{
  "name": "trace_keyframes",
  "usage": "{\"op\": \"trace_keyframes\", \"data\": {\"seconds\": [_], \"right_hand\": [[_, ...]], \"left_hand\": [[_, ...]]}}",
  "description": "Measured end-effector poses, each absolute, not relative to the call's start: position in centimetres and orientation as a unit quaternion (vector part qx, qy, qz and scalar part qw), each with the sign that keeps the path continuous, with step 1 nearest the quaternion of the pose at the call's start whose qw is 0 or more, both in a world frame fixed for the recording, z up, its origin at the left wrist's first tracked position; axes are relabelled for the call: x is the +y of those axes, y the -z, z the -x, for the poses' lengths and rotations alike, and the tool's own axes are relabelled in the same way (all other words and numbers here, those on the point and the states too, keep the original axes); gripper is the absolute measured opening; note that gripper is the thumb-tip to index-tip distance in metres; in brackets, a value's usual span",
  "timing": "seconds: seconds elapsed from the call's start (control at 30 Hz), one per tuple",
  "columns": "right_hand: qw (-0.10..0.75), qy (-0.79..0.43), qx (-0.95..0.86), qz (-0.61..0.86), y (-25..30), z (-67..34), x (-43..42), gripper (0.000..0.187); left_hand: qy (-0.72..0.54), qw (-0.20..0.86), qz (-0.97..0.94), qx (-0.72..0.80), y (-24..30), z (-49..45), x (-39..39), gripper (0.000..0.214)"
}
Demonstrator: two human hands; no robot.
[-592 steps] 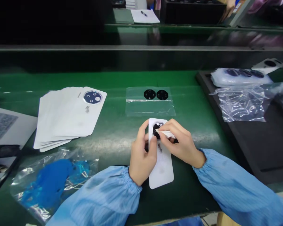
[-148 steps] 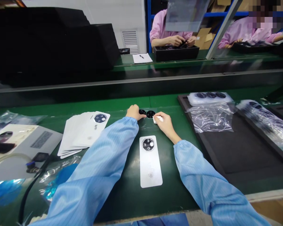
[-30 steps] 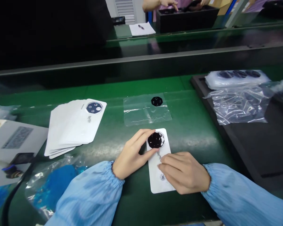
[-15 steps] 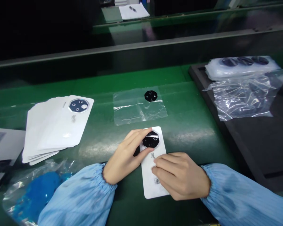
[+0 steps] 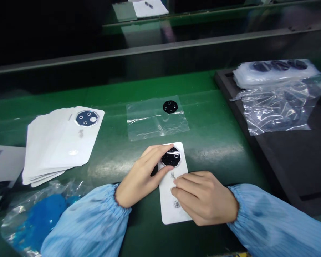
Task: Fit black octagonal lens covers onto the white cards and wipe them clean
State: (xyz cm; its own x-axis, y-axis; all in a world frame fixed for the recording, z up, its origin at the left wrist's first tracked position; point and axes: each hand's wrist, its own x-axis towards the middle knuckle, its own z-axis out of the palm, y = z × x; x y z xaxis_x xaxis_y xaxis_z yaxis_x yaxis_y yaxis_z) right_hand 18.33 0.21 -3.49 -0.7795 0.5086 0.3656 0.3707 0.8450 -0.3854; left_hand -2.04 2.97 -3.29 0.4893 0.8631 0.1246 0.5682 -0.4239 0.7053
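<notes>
A white card [image 5: 173,192] is being held flat on the green bench [image 5: 115,135], its long axis running away from the wearer, the far end leaning just toward eleven o'clock. At that far end a black octagon [image 5: 171,157] is seated, a glossy streak showing across its face.

A narrow grip is being kept on it by the left hand [image 5: 140,176]: the fingers [image 5: 156,151] are laid along the card's far edge, and the thumb is pressed in at the octagon's near side. The right hand [image 5: 203,198] is spread over the near half of the card, its fingers [image 5: 183,187] pressed down on the print, with nothing pinched.

Against the frame from about twenty seconds back, one octagon has gone from the plastic sheet [image 5: 157,119] at twelve o'clock: two lay there then, and a single octagon [image 5: 170,106] is left now. Five seconds back the card lay untouched while both hands were up at that sheet; now both are on it.

A card stack [image 5: 61,142] is fanned out at ten o'clock, and a blue-filled bag [image 5: 40,225] lies at eight o'clock. A black tray [image 5: 270,167] is set at three o'clock, and a bagged row of octagons [image 5: 276,69] rests on it at two o'clock.
</notes>
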Motion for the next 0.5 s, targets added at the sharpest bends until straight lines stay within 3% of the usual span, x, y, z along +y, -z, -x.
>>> {"op": "trace_keyframes", "data": {"seconds": [0.5], "right_hand": [[0.22,-0.143,-0.933,0.248,3.46,-18.34,0.16,0.02]], "left_hand": [[-0.235,0.271,-0.831,0.426,3.35,1.93,2.89,0.046]]}}
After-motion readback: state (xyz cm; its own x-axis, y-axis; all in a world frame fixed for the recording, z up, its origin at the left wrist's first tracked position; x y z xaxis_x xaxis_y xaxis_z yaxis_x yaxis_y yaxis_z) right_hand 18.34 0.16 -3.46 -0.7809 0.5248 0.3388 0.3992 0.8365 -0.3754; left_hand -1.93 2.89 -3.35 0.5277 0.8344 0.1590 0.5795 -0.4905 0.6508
